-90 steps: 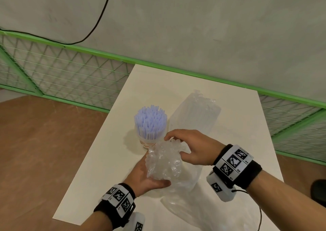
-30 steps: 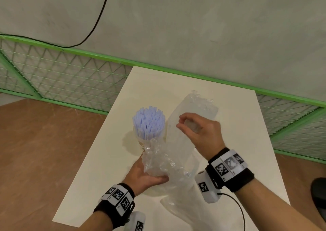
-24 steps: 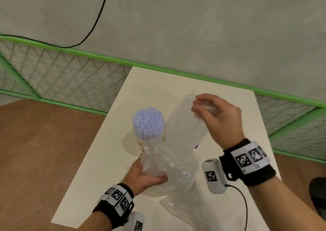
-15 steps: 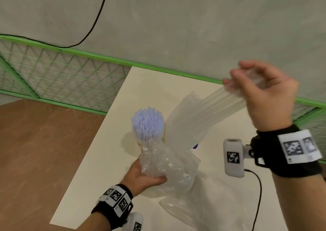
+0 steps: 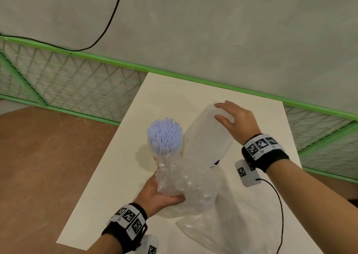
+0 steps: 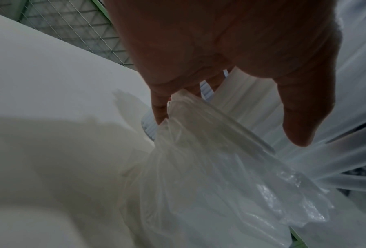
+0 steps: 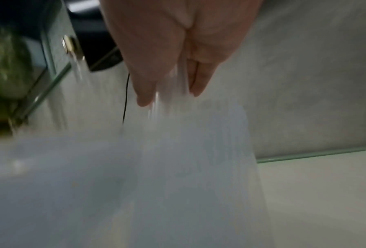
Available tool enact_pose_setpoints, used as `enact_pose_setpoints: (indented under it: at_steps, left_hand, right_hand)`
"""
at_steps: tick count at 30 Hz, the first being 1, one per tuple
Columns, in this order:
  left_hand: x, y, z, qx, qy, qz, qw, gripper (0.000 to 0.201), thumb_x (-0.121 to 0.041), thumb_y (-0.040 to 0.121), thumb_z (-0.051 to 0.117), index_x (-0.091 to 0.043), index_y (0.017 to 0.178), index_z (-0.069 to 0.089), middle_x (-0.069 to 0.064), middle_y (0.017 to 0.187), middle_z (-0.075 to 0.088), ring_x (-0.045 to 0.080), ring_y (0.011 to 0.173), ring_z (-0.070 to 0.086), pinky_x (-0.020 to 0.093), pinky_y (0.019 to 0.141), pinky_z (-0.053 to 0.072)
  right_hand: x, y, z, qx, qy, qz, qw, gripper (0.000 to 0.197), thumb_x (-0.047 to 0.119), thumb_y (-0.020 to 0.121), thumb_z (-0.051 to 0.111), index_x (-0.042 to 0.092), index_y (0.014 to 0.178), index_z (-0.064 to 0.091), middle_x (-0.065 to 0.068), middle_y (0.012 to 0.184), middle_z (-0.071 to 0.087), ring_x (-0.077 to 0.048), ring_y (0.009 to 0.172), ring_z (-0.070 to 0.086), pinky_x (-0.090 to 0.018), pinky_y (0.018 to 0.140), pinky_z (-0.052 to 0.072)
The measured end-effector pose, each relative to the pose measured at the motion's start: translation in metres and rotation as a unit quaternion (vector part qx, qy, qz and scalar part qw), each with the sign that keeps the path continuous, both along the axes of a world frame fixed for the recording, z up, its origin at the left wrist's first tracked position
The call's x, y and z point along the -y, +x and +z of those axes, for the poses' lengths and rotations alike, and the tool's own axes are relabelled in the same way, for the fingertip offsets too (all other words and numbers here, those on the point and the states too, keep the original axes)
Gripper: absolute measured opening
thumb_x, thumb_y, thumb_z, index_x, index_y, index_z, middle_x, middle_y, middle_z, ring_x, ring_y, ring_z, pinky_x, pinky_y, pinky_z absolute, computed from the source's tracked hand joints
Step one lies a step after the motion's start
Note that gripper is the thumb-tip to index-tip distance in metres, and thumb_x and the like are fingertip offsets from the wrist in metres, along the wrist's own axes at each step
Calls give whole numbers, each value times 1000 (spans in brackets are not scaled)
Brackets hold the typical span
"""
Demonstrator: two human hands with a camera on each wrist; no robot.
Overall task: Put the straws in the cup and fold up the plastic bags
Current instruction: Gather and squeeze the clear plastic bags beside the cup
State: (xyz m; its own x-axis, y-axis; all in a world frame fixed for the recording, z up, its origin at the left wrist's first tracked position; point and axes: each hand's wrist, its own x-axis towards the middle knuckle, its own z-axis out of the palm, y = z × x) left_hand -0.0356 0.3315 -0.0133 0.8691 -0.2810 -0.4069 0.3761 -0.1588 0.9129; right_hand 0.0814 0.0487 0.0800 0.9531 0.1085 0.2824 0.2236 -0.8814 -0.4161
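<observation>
Pale purple straws [image 5: 164, 134] stand bunched in a cup, whose body is mostly hidden behind plastic. My left hand [image 5: 160, 193] grips the crumpled near part of a clear plastic bag [image 5: 187, 184]; in the left wrist view my fingers [image 6: 159, 110] and thumb curl round the bunched bag [image 6: 209, 167]. From there a smooth stretch of bag [image 5: 209, 139] runs away across the table. My right hand [image 5: 222, 111] pinches its far end low over the table. The blurred right wrist view shows the film [image 7: 188, 167] between thumb and fingers [image 7: 143, 94].
Another clear bag [image 5: 222, 232] lies flat at the near right of the cream table [image 5: 174, 94]. A black cable [image 5: 279, 205] trails from my right wrist. A green mesh fence [image 5: 77, 83] and a grey wall stand behind; the brown floor is to the left.
My right hand took the bag's far end, lifted it up and to the right, then brought it back down to the table. The left hand kept its grip in place.
</observation>
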Motion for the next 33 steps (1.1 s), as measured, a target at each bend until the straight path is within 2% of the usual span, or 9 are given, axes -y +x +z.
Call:
enact_pose_setpoints:
  at_steps: [3, 7, 10, 14, 19, 24, 27, 30, 33]
  left_hand:
    - [-1, -1, 2, 4, 3, -6, 1000, 63, -9, 62, 92, -23, 115, 61, -12, 102, 75, 4, 97, 70, 14, 82, 53]
    - [-1, -2, 5, 3, -1, 0, 1000, 62, -4, 63, 90, -20, 115, 61, -10, 98, 75, 1, 93, 70, 8, 73, 50]
    - [0, -2, 7, 5, -7, -1, 1000, 62, -2, 65, 89, -18, 117, 61, -8, 100, 75, 1, 93, 70, 9, 73, 50]
    - [1, -1, 8, 5, -9, -2, 1000, 62, -3, 64, 89, -19, 118, 61, -12, 99, 75, 1, 93, 70, 8, 72, 50]
    - [0, -2, 6, 1, -5, 0, 1000, 62, -5, 64, 90, -18, 117, 62, -11, 100, 75, 2, 94, 70, 8, 73, 50]
    - [-1, -2, 7, -7, -14, 5, 1000, 61, -3, 64, 89, -16, 117, 62, -9, 100, 75, 3, 93, 70, 9, 72, 50]
    - [-1, -2, 7, -6, -14, 5, 1000, 61, -3, 64, 89, -16, 117, 62, -7, 100, 75, 4, 94, 70, 10, 73, 51]
    - [-1, -1, 7, -11, -13, 6, 1000, 60, -3, 65, 89, -15, 117, 62, -5, 100, 76, 5, 93, 71, 10, 73, 51]
    - [0, -1, 6, -22, -18, 10, 1000, 62, -2, 64, 89, -15, 118, 61, -4, 101, 76, 8, 95, 71, 12, 74, 52]
  right_hand:
    - [-1, 3, -18, -59, -134, 46, 988, 47, 31, 101, 49, 22, 147, 41, 4, 152, 42, -25, 146, 27, -43, 115, 27]
    - [2, -3, -21, -132, -239, 49, 961, 60, 49, 102, 28, 34, 156, 6, 18, 162, 3, -19, 151, -4, -47, 119, 6]
    - [5, -6, -18, -175, -278, 59, 943, 75, 70, 89, 11, 38, 153, -11, 23, 159, -16, -19, 150, -15, -54, 117, -1]
    - [-8, -4, -10, -187, -212, 9, 959, 82, 77, 87, 24, 36, 154, 1, 21, 162, -5, -18, 151, -2, -58, 114, 9]
    - [-35, 6, -14, -148, -140, -99, 974, 61, 71, 90, 34, 43, 144, 28, 19, 160, 15, -23, 147, 18, -62, 107, 18]
    - [-30, 17, -17, -72, -103, -119, 985, 36, 39, 99, 47, 37, 135, 44, 14, 148, 39, -24, 125, 47, -42, 87, 27]
    - [-19, 19, -16, -87, -71, -105, 988, 46, 31, 101, 47, 35, 146, 34, 12, 158, 23, -19, 134, 39, -43, 95, 27]
    - [-17, 14, -18, -152, -221, -59, 962, 58, 47, 102, 30, 31, 154, 11, 16, 163, 0, -13, 148, 15, -53, 106, 19]
    - [-20, 6, -9, -105, -210, -42, 971, 55, 51, 101, 21, 32, 152, 16, 15, 163, 0, -18, 150, -3, -56, 109, 10]
